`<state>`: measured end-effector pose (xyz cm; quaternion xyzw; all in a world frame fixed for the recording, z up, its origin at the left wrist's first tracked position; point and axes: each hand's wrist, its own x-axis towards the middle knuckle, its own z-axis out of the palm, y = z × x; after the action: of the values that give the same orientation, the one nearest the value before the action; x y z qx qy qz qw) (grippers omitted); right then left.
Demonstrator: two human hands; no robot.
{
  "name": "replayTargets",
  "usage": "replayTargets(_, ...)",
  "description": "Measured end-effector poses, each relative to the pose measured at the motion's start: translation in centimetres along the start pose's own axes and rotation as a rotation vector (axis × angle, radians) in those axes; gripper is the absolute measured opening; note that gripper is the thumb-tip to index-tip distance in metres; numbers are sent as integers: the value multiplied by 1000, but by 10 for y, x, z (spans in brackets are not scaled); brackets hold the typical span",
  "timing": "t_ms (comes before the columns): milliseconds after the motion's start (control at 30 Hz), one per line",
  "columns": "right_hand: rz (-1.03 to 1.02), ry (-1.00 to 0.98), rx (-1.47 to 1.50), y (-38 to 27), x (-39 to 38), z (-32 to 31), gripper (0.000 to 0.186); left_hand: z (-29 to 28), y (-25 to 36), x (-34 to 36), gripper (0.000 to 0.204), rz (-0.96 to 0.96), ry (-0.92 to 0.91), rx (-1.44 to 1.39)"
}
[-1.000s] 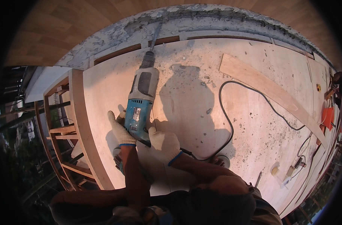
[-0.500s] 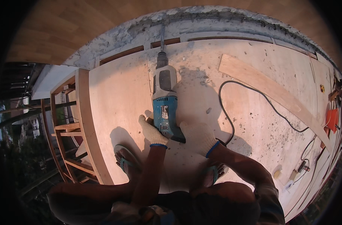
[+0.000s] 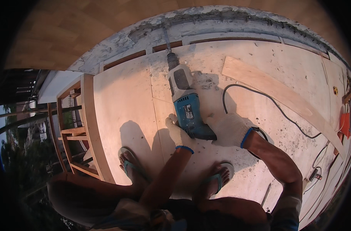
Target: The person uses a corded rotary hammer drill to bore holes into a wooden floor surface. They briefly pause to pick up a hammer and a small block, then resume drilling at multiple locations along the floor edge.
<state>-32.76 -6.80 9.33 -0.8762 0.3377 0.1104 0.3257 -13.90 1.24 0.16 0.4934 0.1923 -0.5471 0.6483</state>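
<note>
A teal and grey rotary hammer drill (image 3: 187,111) lies slanted over the pale plywood sheet (image 3: 121,104). Its long bit (image 3: 167,39) reaches the chipped concrete edge (image 3: 121,44) at the far side; whether the tip is sunk into it I cannot make out. My left hand (image 3: 179,131), in a cream knit glove with a blue cuff, is closed on the left side of the drill's rear body. My right hand (image 3: 230,130), gloved alike, is closed at the rear handle, its fingers partly hidden behind the palm. The black cord (image 3: 273,101) runs out near the right wrist.
A long wooden strip (image 3: 275,88) lies slantwise on the right, over grit and debris. An open timber frame (image 3: 90,127) stands at the left edge, beside a drop. A red object (image 3: 345,125) and a small yellow item (image 3: 335,90) sit far right. My sandalled feet flank my left arm.
The drill's rear has swung to the right with both hands on it, so the tool slants more. Its bit stays at the concrete edge. My right foot shows more fully.
</note>
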Motion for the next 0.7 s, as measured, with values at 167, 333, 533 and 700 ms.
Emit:
replayTargets(167, -8, -125, -46, 3, 1, -19, 69, -10, -11, 9, 57, 82, -45, 55)
replayTargets(333, -1, -78, -125, 4, -10, -27, 67, 12, -18, -5, 61, 2, 1, 102)
replayTargets(533, -34, 115, -140, 8, -16, 5, 65, 0, 0, 11, 80, -127, -241, 343)
replayTargets(700, -12, 241, -116, -17, 2, 22, 59, 0, 41, 19, 75, -131, -280, 467)
